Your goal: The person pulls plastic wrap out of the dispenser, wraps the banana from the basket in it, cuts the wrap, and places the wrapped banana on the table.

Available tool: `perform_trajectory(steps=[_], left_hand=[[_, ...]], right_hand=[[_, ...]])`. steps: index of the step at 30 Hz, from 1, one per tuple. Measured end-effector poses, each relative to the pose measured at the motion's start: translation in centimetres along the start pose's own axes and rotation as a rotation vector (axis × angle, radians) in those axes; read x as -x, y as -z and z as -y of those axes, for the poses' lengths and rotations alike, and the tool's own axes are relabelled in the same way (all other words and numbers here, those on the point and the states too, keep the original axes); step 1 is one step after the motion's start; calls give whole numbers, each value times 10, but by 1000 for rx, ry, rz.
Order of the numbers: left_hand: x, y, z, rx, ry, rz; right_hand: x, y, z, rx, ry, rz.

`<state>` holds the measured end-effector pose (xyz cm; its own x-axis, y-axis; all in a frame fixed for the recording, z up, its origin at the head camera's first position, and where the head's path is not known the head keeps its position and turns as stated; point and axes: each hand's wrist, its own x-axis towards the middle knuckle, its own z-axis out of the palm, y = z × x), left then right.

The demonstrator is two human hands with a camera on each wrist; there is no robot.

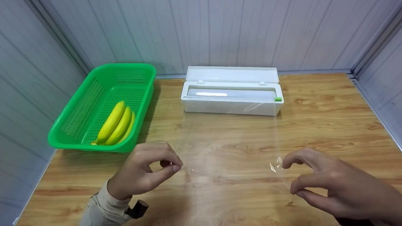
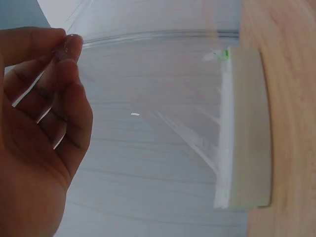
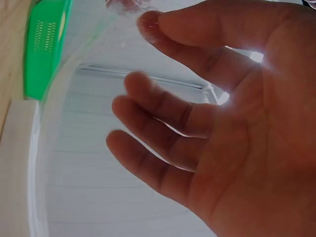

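Observation:
A clear sheet of plastic wrap (image 1: 228, 142) stretches from a white wrap dispenser box (image 1: 231, 107) toward the person. My left hand (image 1: 149, 170) pinches its near left corner between thumb and forefinger. The near right corner is pinched between thumb and forefinger of my right hand (image 1: 337, 185), whose other fingers are spread apart in the right wrist view. In the left wrist view the plastic wrap runs with diagonal creases to the box (image 2: 249, 128). The dispenser's lid (image 1: 233, 74) stands raised at the back, and a small green slider (image 1: 278, 99) sits at its right end.
A green plastic basket (image 1: 67, 112) stands on the left of the wooden table (image 1: 325, 122), with a bunch of yellow bananas (image 1: 116, 126) inside. Pale panel walls (image 1: 218, 32) enclose the back and both sides.

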<state>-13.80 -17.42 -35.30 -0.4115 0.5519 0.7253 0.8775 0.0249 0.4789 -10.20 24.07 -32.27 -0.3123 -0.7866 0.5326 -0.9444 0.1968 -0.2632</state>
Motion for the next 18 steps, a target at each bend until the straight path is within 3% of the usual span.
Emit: perform_trajectory(steps=[4,9,12,18], left_hand=[[13,-8,5,-36,28,18],[26,-19,13,-46,57,65],[32,-25,17,-45,116,112],[43,-38,25,-39,275,218]], right_hand=[[10,-13,-7,-1,-17,81],[21,-32,-17,-58,-103,231],[25,-44,-23,-86,-137,286],[29,-60,-35,-115,-159,307]])
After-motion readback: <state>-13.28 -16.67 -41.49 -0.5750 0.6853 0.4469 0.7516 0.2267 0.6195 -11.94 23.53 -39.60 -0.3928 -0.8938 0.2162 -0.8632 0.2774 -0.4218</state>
